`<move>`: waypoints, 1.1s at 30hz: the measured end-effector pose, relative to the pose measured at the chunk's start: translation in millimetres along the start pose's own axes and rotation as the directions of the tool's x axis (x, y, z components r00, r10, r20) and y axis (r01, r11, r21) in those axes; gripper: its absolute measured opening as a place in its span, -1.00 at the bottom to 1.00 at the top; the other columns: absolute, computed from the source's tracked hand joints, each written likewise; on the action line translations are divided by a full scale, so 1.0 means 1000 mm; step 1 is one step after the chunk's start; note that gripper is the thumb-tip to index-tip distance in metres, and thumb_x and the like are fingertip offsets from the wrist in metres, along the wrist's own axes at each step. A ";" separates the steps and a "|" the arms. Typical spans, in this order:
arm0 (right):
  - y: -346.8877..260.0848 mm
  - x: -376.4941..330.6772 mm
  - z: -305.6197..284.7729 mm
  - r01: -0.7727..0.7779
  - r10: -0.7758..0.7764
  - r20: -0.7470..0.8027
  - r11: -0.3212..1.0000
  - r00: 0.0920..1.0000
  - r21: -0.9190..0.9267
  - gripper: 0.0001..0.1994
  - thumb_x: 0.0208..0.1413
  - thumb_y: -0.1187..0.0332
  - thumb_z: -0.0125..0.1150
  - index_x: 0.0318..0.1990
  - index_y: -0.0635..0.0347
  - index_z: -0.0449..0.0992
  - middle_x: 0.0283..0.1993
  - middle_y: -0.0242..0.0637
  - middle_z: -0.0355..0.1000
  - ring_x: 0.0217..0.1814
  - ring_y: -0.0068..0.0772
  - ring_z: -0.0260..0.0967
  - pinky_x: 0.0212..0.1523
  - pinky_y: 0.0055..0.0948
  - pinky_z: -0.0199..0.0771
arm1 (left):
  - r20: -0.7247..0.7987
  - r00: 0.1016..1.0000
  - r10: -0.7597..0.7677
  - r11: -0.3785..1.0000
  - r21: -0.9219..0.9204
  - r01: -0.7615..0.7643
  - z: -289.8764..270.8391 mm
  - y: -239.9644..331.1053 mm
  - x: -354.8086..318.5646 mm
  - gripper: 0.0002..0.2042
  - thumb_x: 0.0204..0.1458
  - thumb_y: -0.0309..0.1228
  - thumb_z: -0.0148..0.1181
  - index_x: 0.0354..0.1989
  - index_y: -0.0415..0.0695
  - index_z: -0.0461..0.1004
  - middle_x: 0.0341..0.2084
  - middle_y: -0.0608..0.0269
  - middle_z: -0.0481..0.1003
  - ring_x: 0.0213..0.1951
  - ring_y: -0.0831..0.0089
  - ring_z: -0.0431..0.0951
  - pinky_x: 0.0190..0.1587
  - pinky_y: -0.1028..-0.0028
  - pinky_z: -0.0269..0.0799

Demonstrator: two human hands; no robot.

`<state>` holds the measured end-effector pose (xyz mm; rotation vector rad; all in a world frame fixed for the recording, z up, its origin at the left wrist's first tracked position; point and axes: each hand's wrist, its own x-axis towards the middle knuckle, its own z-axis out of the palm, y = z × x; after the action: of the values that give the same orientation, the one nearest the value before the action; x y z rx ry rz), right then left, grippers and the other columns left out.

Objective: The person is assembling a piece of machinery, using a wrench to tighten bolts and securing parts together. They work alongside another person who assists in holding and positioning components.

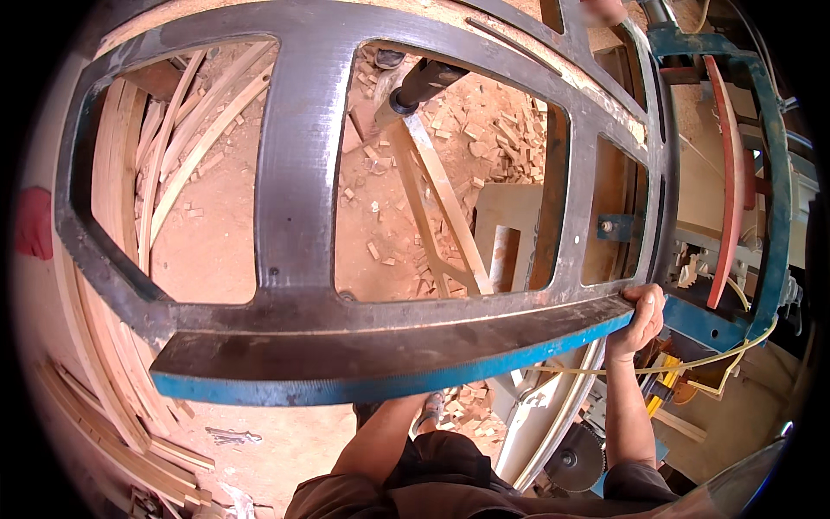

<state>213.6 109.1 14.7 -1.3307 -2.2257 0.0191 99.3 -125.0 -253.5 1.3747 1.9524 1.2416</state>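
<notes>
A long, dark metal plate with a blue front edge [393, 368] runs along the near side of a dark steel machine table [298, 173] that has large openings. My right hand [641, 320] is closed round the right end of this blue-edged plate, its fingers curled over the top. Under the plate goes my left forearm [373, 441]; the hand itself is hidden.
Curved wooden strips [186, 143] lie at the left, with more wood [104, 415] stacked below. Offcuts [519, 147] litter the floor. At the right stand a blue-green metal frame [774, 173] and a round saw blade [575, 457]. A yellow hose [692, 365] crosses there.
</notes>
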 end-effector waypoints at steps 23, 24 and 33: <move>0.010 -0.001 -0.005 0.130 -0.144 -0.159 0.987 0.977 -0.100 -0.69 0.26 0.30 0.01 -0.53 0.20 0.43 -0.44 -0.13 0.45 -0.29 0.03 0.40 -0.17 -0.03 0.31 | -0.186 0.898 0.398 0.831 0.487 -0.268 -0.219 0.170 0.161 -0.72 0.21 -0.24 0.14 -0.48 -0.15 0.54 -0.50 0.10 0.50 -0.34 0.08 0.47 -0.15 0.15 0.31; 0.013 0.000 -0.004 0.125 -0.145 -0.149 0.983 0.978 -0.132 -0.69 0.25 0.29 0.03 -0.53 0.21 0.44 -0.42 -0.11 0.48 -0.28 0.04 0.42 -0.17 -0.01 0.33 | -0.185 0.899 0.397 0.832 0.487 -0.267 -0.218 0.170 0.161 -0.72 0.22 -0.24 0.13 -0.46 -0.15 0.55 -0.49 0.09 0.51 -0.32 0.09 0.48 -0.14 0.15 0.32; 0.017 -0.002 -0.002 0.115 -0.140 -0.170 0.983 0.975 -0.145 -0.70 0.24 0.27 0.04 -0.54 0.16 0.46 -0.44 -0.18 0.48 -0.29 -0.03 0.42 -0.17 -0.05 0.31 | -0.233 0.910 0.343 0.818 0.550 -0.168 -0.209 0.177 0.170 -0.67 0.20 -0.21 0.12 -0.52 -0.14 0.60 -0.53 0.04 0.56 -0.35 0.04 0.55 -0.17 0.10 0.40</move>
<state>229.0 115.6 11.0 -1.2032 -2.1841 -0.2921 -40.1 -40.0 24.1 1.8507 2.5331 1.1553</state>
